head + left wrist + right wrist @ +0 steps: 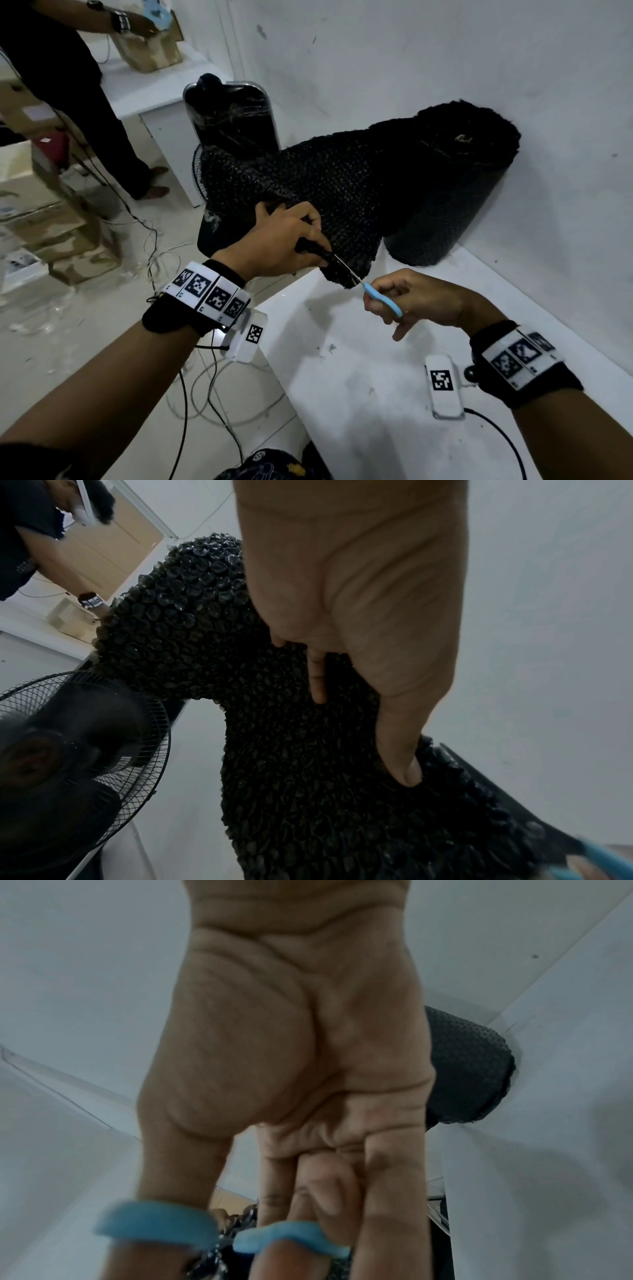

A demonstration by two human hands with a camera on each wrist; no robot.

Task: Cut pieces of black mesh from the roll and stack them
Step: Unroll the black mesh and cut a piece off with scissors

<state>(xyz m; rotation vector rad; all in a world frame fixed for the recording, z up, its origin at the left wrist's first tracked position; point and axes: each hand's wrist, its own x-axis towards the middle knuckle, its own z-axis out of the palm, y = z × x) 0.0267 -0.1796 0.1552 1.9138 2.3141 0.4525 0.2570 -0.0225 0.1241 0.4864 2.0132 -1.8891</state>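
The left hand point(274, 236) grips the free end of the black mesh point(308, 185), its fingers point(316, 677) curled into it. Just beyond them, the right hand point(414, 301) clasps blue-handled scissors point(380, 298), blades in the mesh edge. The roll point(455, 178) stands on the table point(376, 394) behind.

I see my left hand point(274, 240) reaching forward with its fingers curled and the thumb point(404, 764) pressed down in a pinch. My right hand point(414, 301) sits lower and nearer, thumb and fingers point(387, 1191) hooked through loops, wrist bent.
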